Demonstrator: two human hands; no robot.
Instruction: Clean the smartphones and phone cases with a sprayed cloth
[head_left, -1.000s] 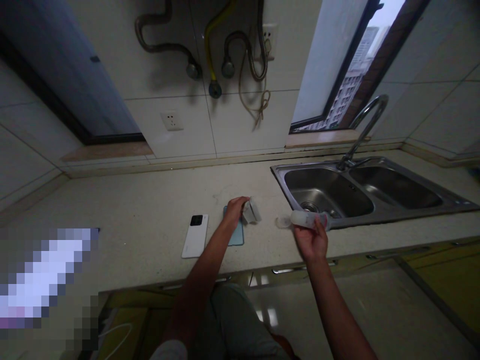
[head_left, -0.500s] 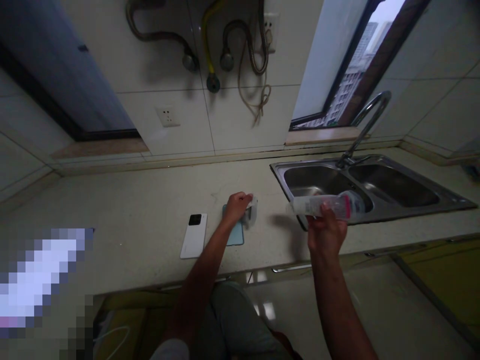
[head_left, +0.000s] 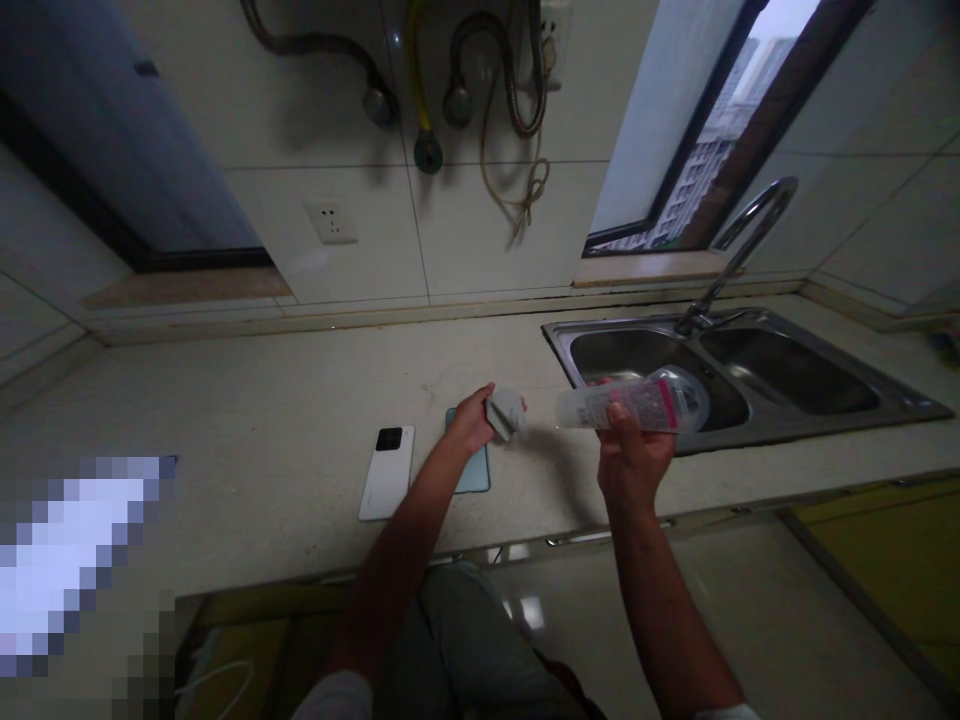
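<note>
My right hand (head_left: 634, 468) is wrapped round a clear plastic bottle (head_left: 645, 402) with a pink band, held lying on its side above the counter, by the sink's near left edge. One end of it points left. My left hand (head_left: 469, 424) grips a pale, cap-like piece (head_left: 508, 414) with a dark grey face, a short way left of the bottle and apart from it. Beneath my left hand lies a light blue phone (head_left: 474, 474), partly covered by the hand and wrist. A white phone (head_left: 388, 475) rests to its left, camera block up.
A steel double sink (head_left: 795, 425) with a tall curved tap (head_left: 750, 225) is set into the counter (head_left: 247, 430) on the right. Pipes and a yellow hose (head_left: 417, 80) hang on the tiled wall, near a socket (head_left: 331, 222). A blurred-out patch covers the lower left.
My right hand has brought the bottle slightly left, toward my left hand. The piece in my left hand has turned, showing its grey face. The view has shifted a little.
</note>
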